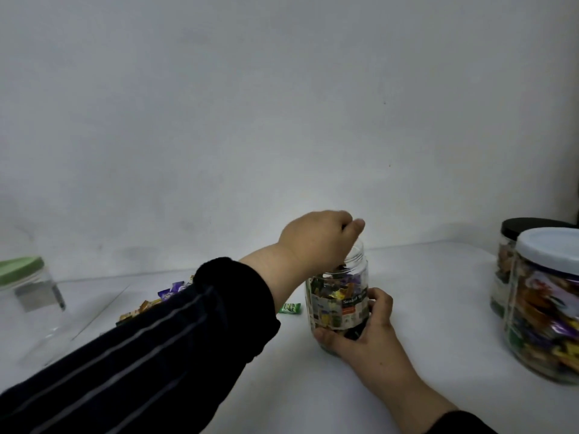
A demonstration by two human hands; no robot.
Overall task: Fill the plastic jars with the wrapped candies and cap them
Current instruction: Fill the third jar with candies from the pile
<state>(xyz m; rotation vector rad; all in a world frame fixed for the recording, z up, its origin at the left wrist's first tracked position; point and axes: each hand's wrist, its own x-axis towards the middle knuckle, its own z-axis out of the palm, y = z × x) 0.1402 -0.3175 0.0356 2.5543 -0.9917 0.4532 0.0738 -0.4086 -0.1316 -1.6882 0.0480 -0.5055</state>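
A white desk (313,386) runs up to a plain, pale grey wall (282,104), bare but for a couple of tiny dark specks. The light is dim and cool, and the wall fills most of what there is to see.

Near the middle of the desk stands an open jar (340,296) of clear plastic, uncapped, with a printed label and wrapped candies filling it to about the shoulder. The right hand (366,327) wraps around its lower half, thumb at the front and fingers round the far side, its grip closed on the jar. The left hand (316,239) reaches over from a dark striped sleeve (163,349) and sits bunched right at the jar's mouth, fingertips dipping inside; whether that grip is pinching a candy or has let go I cannot tell, since the fingers are hidden behind the knuckles.

Behind the sleeve a loose pile of candies (156,300) in purple, yellow and orange wrappers lies on the desk, and one green candy (289,307) rests alone just left of the open jar.

At the right edge two full jars stand close together: the nearer has a white lid (551,245), the farther one behind it a black lid (529,228). Far left, an empty clear jar (28,305) wears a pale green lid (20,269).
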